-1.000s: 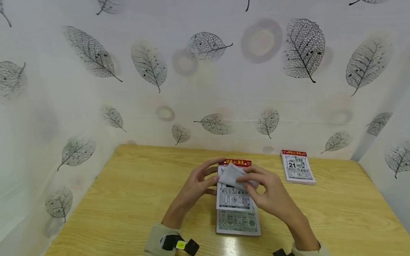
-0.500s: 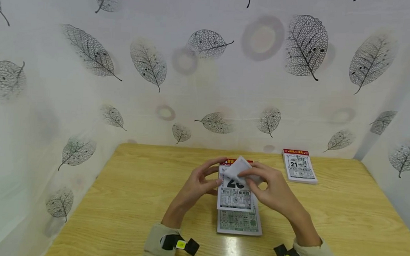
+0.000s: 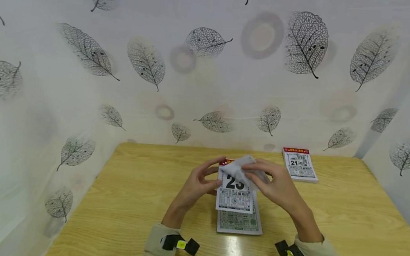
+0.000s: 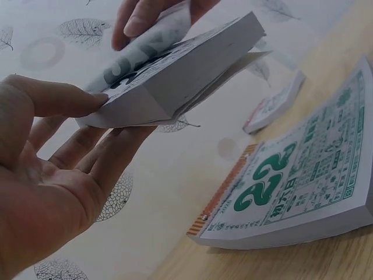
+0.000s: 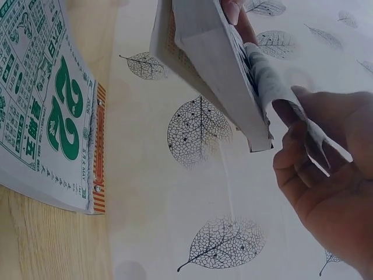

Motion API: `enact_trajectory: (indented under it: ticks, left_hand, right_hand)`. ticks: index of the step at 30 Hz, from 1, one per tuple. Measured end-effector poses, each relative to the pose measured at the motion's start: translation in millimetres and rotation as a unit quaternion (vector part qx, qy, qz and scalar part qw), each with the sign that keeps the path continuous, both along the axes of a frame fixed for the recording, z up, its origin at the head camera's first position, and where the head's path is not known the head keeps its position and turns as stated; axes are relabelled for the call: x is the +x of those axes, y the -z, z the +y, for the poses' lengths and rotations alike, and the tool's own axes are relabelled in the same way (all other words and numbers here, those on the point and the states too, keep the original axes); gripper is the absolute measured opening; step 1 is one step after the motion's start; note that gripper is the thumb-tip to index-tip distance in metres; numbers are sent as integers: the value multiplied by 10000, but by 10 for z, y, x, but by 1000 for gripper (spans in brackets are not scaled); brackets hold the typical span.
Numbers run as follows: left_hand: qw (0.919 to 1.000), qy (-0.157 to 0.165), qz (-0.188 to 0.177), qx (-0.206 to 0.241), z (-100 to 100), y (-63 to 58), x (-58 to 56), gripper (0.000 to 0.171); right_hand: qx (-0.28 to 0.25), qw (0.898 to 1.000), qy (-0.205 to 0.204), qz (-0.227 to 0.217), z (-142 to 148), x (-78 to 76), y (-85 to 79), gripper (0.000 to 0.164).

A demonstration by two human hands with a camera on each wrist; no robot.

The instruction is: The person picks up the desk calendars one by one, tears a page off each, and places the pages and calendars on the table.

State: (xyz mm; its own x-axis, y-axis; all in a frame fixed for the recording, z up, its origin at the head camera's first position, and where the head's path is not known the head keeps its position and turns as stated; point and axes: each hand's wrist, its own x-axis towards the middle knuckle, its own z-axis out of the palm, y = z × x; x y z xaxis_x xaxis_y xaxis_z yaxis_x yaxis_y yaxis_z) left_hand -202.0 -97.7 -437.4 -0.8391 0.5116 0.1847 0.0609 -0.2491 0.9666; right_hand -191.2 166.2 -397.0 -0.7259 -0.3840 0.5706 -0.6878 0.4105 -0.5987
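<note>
My left hand (image 3: 199,182) grips the left edge of a thick tear-off calendar (image 3: 234,201) with a red header and a large 23, thumb on its face and fingers behind. In the left wrist view the calendar block (image 4: 175,79) is raised and tilted above the table. Between thumb and fingers, my right hand (image 3: 275,183) pinches a thin calendar page (image 3: 237,168), folded back across the upper part of the block. The right wrist view shows this page (image 5: 271,79) curling away from the face. Below lies a second calendar (image 3: 238,223) with a green 22 (image 4: 265,181).
A third tear-off calendar (image 3: 299,165) with a red header and a 21 lies at the back right of the wooden table (image 3: 145,179). A pale wall covering (image 3: 200,84) with leaf prints rises behind the table and along both sides.
The right hand has moved slightly right with the page, peeling it further back. The large 23 beneath, earlier mostly covered, now shows more. The left hand has stayed in place.
</note>
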Motion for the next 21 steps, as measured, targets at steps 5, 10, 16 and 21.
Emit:
enact_trajectory:
  ticks: [5,10,16,21]
  left_hand:
    - [10000,-50,-5,-38,22,1,-1,59]
    - [9998,-65,68,-190,51,22,15,56]
    - [9996,-114,127,-206,79,21,28,55]
    - [9997,-151,76,-190,96,0,36,54]
  right_hand:
    - [-271,9992,-206,-198,11,-17,-8,29]
    - [-324,9987,-347,-163,23,-25,10,34]
    - [-388,9991,-53,162,48,-50,34,36]
    - [-522,9984,167,-122,62,-49,55,30]
